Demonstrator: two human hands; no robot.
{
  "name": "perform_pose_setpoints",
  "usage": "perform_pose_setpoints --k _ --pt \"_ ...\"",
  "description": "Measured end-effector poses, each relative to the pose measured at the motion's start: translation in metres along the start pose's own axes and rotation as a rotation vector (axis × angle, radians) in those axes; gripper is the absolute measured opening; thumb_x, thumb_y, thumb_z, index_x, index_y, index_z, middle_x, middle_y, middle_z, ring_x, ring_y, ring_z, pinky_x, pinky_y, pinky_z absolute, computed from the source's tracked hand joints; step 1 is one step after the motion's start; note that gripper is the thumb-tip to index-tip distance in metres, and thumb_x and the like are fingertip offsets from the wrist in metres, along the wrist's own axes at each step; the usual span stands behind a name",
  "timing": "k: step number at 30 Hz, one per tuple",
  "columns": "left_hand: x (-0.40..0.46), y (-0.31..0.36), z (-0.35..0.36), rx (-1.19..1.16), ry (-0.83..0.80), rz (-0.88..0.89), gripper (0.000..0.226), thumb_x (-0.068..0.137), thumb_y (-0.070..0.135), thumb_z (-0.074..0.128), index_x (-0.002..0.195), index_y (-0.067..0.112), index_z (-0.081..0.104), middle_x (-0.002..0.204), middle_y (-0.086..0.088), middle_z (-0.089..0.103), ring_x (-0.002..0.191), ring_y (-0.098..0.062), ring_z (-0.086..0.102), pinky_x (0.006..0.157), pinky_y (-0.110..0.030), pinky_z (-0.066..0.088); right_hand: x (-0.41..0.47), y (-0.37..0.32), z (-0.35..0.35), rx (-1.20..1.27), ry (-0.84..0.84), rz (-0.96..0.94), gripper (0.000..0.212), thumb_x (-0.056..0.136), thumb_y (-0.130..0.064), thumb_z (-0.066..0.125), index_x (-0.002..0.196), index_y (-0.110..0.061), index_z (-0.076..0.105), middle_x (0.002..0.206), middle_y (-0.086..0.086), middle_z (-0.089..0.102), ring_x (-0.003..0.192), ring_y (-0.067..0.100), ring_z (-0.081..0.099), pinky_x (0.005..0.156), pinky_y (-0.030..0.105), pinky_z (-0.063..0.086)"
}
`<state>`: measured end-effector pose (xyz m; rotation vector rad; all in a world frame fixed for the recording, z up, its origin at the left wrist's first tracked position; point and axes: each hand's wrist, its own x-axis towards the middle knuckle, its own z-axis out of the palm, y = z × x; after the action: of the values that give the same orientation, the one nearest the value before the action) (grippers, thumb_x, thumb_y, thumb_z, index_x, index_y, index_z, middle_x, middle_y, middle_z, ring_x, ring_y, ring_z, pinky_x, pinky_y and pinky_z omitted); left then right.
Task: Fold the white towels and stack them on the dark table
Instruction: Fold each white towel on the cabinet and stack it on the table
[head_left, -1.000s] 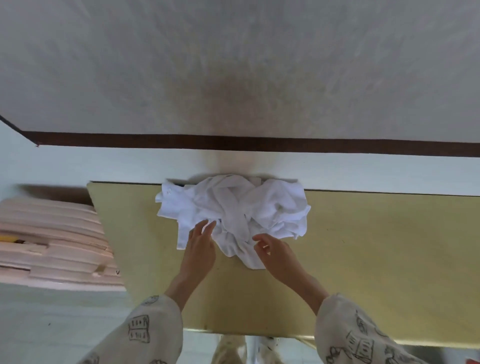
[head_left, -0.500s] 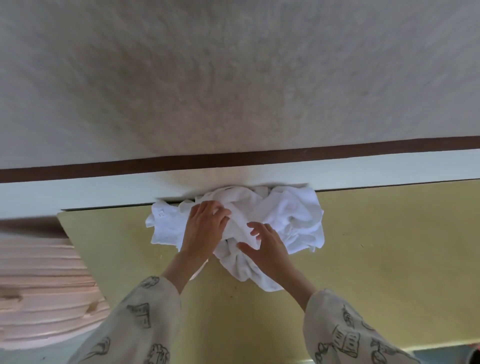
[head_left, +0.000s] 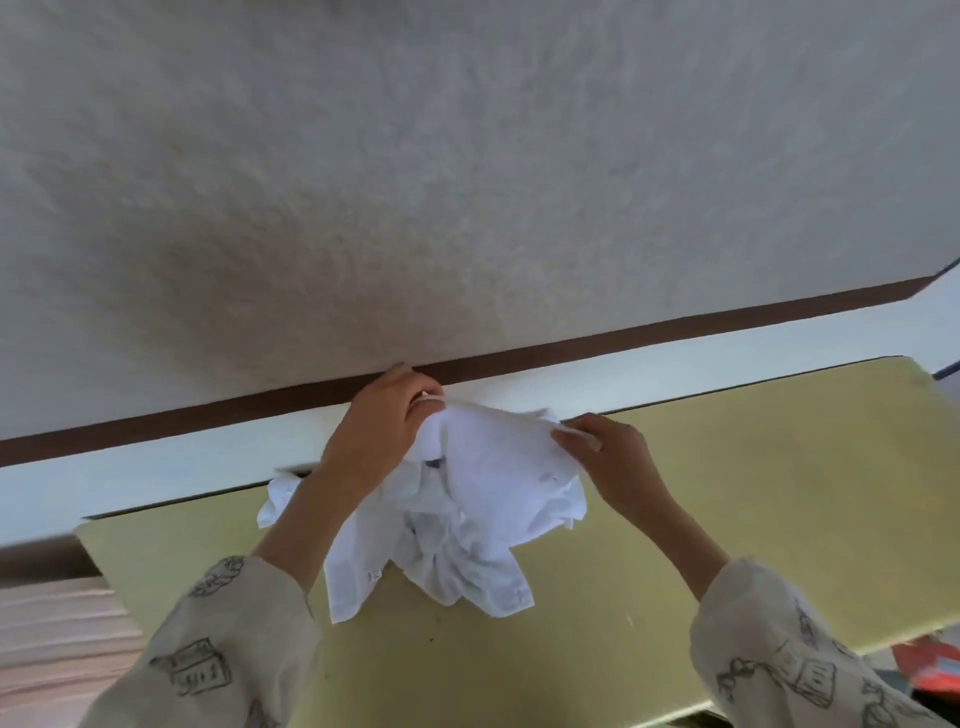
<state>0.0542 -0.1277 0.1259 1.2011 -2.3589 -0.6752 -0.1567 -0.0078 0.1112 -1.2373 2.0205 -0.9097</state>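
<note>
Towels (head_left: 457, 519) lie on the table (head_left: 753, 499), between the hands (head_left: 376, 434), against the wall (head_left: 467, 182).

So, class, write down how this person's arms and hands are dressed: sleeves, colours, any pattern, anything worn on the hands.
Both arms wear loose long sleeves of pale cream cloth, printed with dark outline drawings, some box-shaped like little books or buildings. The left sleeve and right sleeve end partway up the forearms. The left hand and right hand are bare: no gloves, and no rings or watch can be made out.

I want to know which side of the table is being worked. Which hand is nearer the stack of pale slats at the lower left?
Left. The left hand grips the white cloth nearer the slats; the right hand pinches the cloth's farther side.
</note>
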Motion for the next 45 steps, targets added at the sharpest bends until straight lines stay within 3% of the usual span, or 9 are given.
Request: perform_pose_setpoints --k 3,8,11,16,23,33,37,41,45 --pt "0.005 0.02 0.002 0.062 -0.037 0.039 0.017 0.091 0.011 0.054 0.102 0.005 0.066 0.095 0.0 0.05 0.082 -0.009 0.048 0.076 -0.009 0.028 -0.003 0.004 -0.054 0.014 0.014 -0.031 0.032 0.09 -0.021 0.058 0.059 -0.016 0.053 0.053 -0.008 0.048 0.047 0.003 0.04 0.05 0.015 0.031" --pt "0.02 0.08 0.017 0.126 -0.033 0.094 0.024 0.09 0.025 0.055 0.091 0.005 0.067 0.086 0.0 0.053 0.08 -0.017 0.051 0.076 -0.021 0.033 -0.011 0.03 -0.137 0.003 0.09 -0.09 0.037 0.093 -0.025 0.053 0.068 0.002 0.053 0.066 0.018 0.052 0.062 0.017 0.042 0.06 0.03 0.033" --pt "0.03 0.118 0.036 0.1 0.001 0.043 0.028 0.087 0.037 0.057 0.081 0.011 0.063 0.073 0.006 0.054 0.07 -0.011 0.049 0.068 -0.024 0.033 -0.013 0.055 -0.184 0.06 0.143 -0.102 0.035 0.092 -0.023 0.054 0.064 -0.002 0.053 0.063 0.008 0.051 0.063 0.016 0.041 0.061 0.029 0.033" --pt "0.051 0.173 0.097 -0.016 -0.025 -0.01 0.017 0.09 0.012 0.056 0.1 0.003 0.067 0.095 -0.01 0.065 0.087 -0.02 0.059 0.075 -0.017 0.033 0.001 0.108 -0.244 -0.019 0.182 -0.05 0.04 0.09 -0.021 0.058 0.051 -0.022 0.047 0.053 -0.006 0.044 0.055 0.013 0.036 0.05 0.018 0.027" --pt "0.071 0.23 0.156 -0.119 0.02 -0.157 0.014 0.084 0.019 0.064 0.091 0.007 0.063 0.082 -0.001 0.062 0.075 -0.013 0.055 0.061 -0.011 0.035 0.017 0.163 -0.295 0.032 0.274 0.009 0.014 0.088 -0.018 0.059 0.079 -0.012 0.068 0.069 -0.003 0.062 0.061 0.004 0.05 0.055 0.007 0.036" --pt "0.013 0.221 0.219 -0.093 -0.209 -0.217 0.012 0.084 0.011 0.064 0.094 0.007 0.07 0.077 0.004 0.064 0.069 -0.004 0.054 0.063 -0.006 0.038 -0.039 0.255 -0.281 0.033 0.107 0.16 0.015 0.089 -0.012 0.057 0.089 -0.006 0.071 0.078 0.003 0.065 0.077 0.015 0.056 0.066 0.023 0.038" --pt "-0.031 0.199 0.261 -0.106 -0.401 -0.302 0.011 0.084 0.011 0.064 0.093 0.009 0.071 0.079 0.002 0.063 0.071 -0.007 0.056 0.065 -0.018 0.038 -0.067 0.302 -0.255 -0.011 -0.019 0.264 0.013 0.088 -0.013 0.06 0.084 -0.006 0.071 0.073 0.002 0.062 0.072 0.014 0.053 0.061 0.019 0.037" --pt "-0.056 0.178 0.291 -0.16 -0.51 -0.38 0.009 0.084 0.009 0.063 0.088 0.013 0.07 0.08 0.0 0.065 0.073 -0.01 0.057 0.072 -0.024 0.041 -0.08 0.332 -0.233 -0.029 -0.079 0.344 0.017 0.087 -0.017 0.061 0.094 -0.005 0.071 0.089 0.005 0.068 0.085 0.015 0.059 0.071 0.022 0.038" --pt "-0.044 0.171 0.312 -0.164 -0.479 -0.415 0.018 0.086 0.004 0.059 0.101 0.0 0.068 0.09 -0.003 0.063 0.083 -0.015 0.057 0.067 -0.009 0.039 -0.07 0.346 -0.218 -0.042 -0.034 0.407 0.023 0.09 -0.017 0.058 0.103 -0.002 0.069 0.105 0.009 0.064 0.094 0.02 0.056 0.079 0.022 0.034"
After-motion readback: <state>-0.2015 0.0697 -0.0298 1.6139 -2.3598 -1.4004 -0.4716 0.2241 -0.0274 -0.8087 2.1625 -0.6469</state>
